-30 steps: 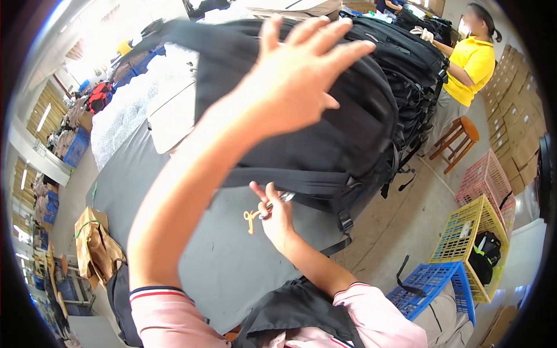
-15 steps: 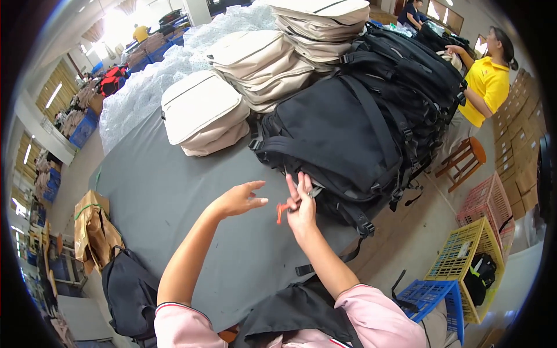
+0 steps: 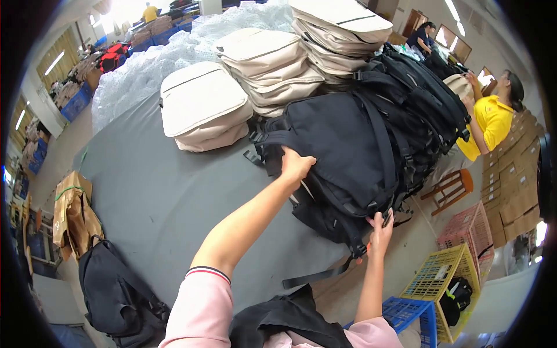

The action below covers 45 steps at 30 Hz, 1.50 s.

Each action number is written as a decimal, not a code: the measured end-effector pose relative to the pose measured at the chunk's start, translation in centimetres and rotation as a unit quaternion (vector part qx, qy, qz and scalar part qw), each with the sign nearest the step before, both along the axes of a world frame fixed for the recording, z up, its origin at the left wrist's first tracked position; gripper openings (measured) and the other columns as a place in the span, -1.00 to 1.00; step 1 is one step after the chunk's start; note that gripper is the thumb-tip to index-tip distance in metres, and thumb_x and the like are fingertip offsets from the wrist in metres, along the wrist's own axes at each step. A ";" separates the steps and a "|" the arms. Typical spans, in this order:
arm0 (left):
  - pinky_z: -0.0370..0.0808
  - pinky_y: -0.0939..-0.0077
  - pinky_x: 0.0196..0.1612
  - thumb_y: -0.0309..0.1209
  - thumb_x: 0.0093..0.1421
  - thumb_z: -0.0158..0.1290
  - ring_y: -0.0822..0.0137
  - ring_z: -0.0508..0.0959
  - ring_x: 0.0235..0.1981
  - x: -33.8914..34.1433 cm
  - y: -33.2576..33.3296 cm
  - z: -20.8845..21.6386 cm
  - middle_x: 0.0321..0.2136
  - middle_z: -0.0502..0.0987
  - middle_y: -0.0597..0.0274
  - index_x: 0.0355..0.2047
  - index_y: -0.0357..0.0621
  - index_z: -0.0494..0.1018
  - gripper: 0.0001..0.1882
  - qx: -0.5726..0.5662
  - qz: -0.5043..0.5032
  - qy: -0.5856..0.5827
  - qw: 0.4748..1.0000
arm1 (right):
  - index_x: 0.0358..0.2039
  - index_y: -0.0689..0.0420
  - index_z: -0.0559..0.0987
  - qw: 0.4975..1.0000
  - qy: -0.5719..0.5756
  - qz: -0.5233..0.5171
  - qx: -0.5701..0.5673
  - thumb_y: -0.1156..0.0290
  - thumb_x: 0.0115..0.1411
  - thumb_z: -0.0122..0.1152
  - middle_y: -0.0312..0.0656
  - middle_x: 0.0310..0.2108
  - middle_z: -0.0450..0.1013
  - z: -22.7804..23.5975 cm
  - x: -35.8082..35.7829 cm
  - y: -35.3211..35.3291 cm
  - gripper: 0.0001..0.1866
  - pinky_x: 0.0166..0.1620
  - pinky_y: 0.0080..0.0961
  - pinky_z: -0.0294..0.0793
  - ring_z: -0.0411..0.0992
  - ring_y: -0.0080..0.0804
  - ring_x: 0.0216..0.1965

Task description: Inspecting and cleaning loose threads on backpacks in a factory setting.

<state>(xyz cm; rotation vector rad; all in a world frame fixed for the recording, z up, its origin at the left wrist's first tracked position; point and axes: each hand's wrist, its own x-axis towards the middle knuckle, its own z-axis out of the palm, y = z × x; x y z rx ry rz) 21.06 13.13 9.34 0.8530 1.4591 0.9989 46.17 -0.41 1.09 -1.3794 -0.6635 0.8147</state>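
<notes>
On the grey-covered table (image 3: 145, 180), cream fabric bags (image 3: 203, 101) sit stacked; the black fabric backpack (image 3: 336, 136) lies beside them under both hands — unfinished, I'd judge, its webbing strap (image 3: 316, 277) dangling loose. Left hand (image 3: 298, 167) at its near edge, right hand (image 3: 380, 235) at the corner — fingers bent, grips unclear.

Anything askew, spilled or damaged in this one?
Only mildly untidy: a loose black strap trails from the black backpack at the gray table's near edge. No spill or damage is visible.
</notes>
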 end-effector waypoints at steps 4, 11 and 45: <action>0.35 0.25 0.06 -0.39 -0.10 0.20 -0.12 0.40 -0.01 -1.2 2.9 -2.3 -0.04 0.32 -0.25 0.21 -0.34 -0.14 -0.04 0.265 0.111 0.090 0.954 | 0.26 0.24 0.03 0.991 -0.052 0.006 0.126 0.53 0.16 0.15 -0.01 0.19 0.14 3.5 -2.5 4.1 -0.28 0.03 -0.55 0.29 0.33 -0.41 -0.07; 0.09 -0.19 0.16 0.06 -0.05 0.18 -0.08 -0.05 0.28 -10.1 0.5 -3.0 0.22 0.03 -0.07 0.19 0.21 0.17 -0.20 0.040 -0.130 0.433 0.891 | 0.21 0.25 0.15 0.994 -0.082 0.065 -0.028 0.60 0.06 0.19 0.04 0.16 0.18 -3.7 -0.2 4.9 -0.31 0.10 -0.46 0.21 0.25 -0.25 0.10; 0.37 0.27 -0.54 -0.42 -0.10 0.15 0.09 0.42 -0.54 -28.5 -41.0 2.0 -0.61 0.36 0.12 -0.59 -0.16 0.31 -0.79 0.178 0.177 0.689 0.680 | -0.23 0.28 0.50 0.706 -0.165 0.687 0.048 0.61 0.19 -0.04 -0.18 -0.40 0.49 9.9 -29.5 -6.9 -0.82 -0.50 -0.65 0.38 0.42 -0.57 -0.57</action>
